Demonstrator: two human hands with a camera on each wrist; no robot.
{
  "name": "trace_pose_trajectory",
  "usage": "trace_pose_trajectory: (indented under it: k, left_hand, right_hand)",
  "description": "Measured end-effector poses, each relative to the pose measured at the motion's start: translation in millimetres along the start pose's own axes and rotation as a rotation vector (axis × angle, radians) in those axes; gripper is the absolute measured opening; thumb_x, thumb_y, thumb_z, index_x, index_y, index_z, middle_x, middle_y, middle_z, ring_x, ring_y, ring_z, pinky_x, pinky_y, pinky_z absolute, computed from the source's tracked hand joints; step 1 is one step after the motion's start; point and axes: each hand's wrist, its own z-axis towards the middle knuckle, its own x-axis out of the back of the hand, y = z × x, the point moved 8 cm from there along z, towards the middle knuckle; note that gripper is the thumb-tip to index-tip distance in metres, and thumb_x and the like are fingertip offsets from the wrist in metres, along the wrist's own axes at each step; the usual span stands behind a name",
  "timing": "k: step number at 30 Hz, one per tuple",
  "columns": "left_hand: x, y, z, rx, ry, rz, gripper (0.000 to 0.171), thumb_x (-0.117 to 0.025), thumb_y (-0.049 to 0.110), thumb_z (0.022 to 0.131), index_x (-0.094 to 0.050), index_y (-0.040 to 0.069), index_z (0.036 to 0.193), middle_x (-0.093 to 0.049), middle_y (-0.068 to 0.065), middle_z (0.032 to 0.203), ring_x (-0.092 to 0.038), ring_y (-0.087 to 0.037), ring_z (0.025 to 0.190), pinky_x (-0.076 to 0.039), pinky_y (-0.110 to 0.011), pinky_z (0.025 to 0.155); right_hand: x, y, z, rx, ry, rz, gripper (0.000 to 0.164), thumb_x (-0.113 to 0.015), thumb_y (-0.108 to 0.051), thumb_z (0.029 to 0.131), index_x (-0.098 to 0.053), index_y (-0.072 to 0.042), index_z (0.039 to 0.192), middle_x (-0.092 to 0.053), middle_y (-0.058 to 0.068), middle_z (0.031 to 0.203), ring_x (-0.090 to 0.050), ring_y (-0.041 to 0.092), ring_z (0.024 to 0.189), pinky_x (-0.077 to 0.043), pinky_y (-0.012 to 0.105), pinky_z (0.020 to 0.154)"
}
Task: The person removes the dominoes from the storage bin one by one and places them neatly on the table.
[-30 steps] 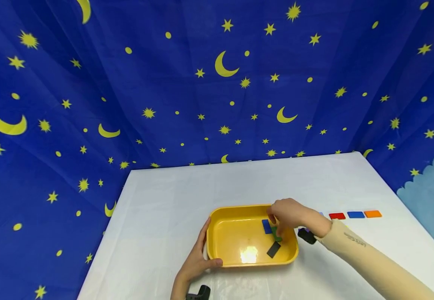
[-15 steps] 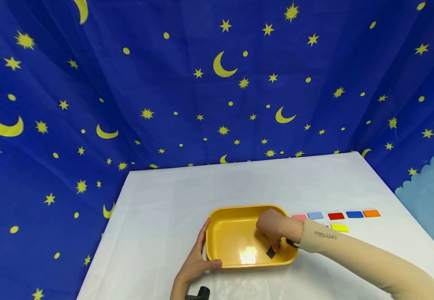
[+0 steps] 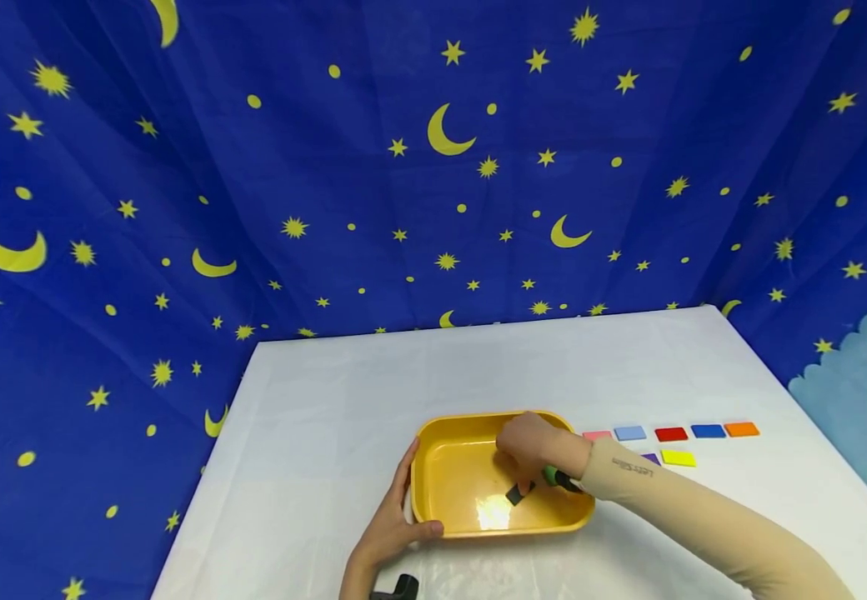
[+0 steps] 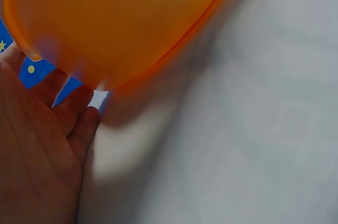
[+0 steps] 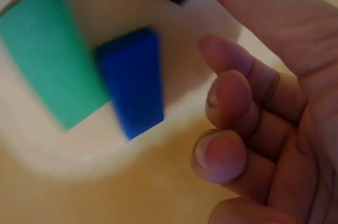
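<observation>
A yellow plastic tub [image 3: 471,508] stands on the white table. My left hand [image 3: 396,508] holds its near left corner, thumb on the near rim and fingers along the left side; the left wrist view shows that hand's fingers [image 4: 79,100] against the outer wall. Inside the tub, my right hand [image 3: 531,442] reaches down with its thumb on a small black tile [image 3: 514,497]. The other fingers [image 5: 227,97] are bent and apart from the tile. A green tile [image 5: 58,60] and a blue tile [image 5: 134,84] lie beside each other in the tub, near the right hand.
Right of the tub, a row on the table has pink, light blue [image 3: 630,433], red [image 3: 671,434], dark blue [image 3: 708,431] and orange [image 3: 742,429] tiles. Yellow [image 3: 678,458] and purple [image 3: 651,458] tiles lie nearer. A blue star-patterned cloth [image 3: 373,167] hangs behind.
My right hand has moved left from the green tile to the black one, and the black tile has shifted left in the tub. My left hand stays on the tub.
</observation>
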Motion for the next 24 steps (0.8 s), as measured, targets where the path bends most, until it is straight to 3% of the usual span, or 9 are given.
trace_pose_trajectory:
  k: [8, 14, 18, 24]
  left_hand:
    - [1.6, -4.2, 0.9, 0.018, 0.009, 0.017, 0.112, -0.086, 0.024, 0.070, -0.011, 0.036, 0.152, -0.011, 0.001, 0.157, -0.012, -0.023, 0.141, -0.009, -0.058, 0.108]
    - [2.0, -3.3, 0.4, 0.011, 0.017, 0.033, 0.111, -0.086, 0.025, 0.070, -0.013, 0.035, 0.152, -0.013, 0.000, 0.157, -0.013, -0.025, 0.141, -0.010, -0.059, 0.107]
    - [2.5, -3.1, 0.2, 0.010, 0.020, 0.028, 0.112, -0.087, 0.026, 0.068, -0.013, 0.035, 0.153, -0.012, 0.003, 0.157, -0.013, -0.023, 0.141, -0.010, -0.058, 0.108]
    - [1.1, -2.0, 0.8, 0.000, 0.012, 0.019, 0.113, -0.086, 0.024, 0.069, -0.012, 0.035, 0.153, -0.012, 0.003, 0.157, -0.013, -0.022, 0.141, -0.009, -0.056, 0.108]
  right_hand:
    - [8, -2, 7, -0.007, 0.068, 0.154, 0.046, -0.086, -0.043, 0.064, -0.047, -0.020, 0.056, -0.039, -0.010, 0.052, -0.037, 0.007, 0.049, -0.033, 0.025, 0.049]
    - [6, 7, 5, -0.049, 0.036, 0.278, 0.038, -0.087, -0.034, 0.065, -0.053, -0.019, 0.062, -0.044, -0.011, 0.058, -0.040, 0.009, 0.054, -0.035, 0.026, 0.052]
    - [2, 11, 4, -0.055, 0.013, 0.306, 0.036, -0.091, -0.025, 0.059, -0.056, -0.019, 0.065, -0.046, -0.012, 0.060, -0.042, 0.010, 0.056, -0.038, 0.026, 0.054]
    - [-7, 9, 6, -0.011, 0.024, 0.310, 0.033, -0.089, -0.024, 0.062, -0.056, -0.019, 0.068, -0.045, -0.013, 0.062, -0.041, 0.007, 0.056, -0.037, 0.025, 0.053]
